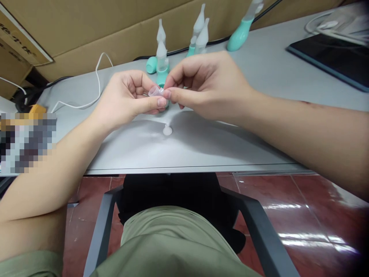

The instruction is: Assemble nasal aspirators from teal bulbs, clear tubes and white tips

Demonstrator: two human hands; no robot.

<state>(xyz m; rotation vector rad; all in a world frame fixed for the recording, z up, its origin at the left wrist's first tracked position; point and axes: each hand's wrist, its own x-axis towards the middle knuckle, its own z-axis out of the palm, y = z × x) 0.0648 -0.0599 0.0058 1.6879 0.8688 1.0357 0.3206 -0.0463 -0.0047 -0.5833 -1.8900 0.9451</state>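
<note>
Over the grey table, my left hand is closed around a small clear plastic tube piece, with thumb and fingers pressed on it. The fingertips of my right hand pinch the narrow end of the same piece. A small white round plastic part with a short stem lies on the table just below my hands. Right behind them stands a nasal aspirator with a teal bulb and a pointed translucent tip; its lower part is hidden by my fingers.
More aspirators stand at the back: two pointed tips and a tilted teal bulb. Another teal bulb lies at the left. A dark tablet-like slab is at the right. A white cable curves across the left; cardboard backs the table.
</note>
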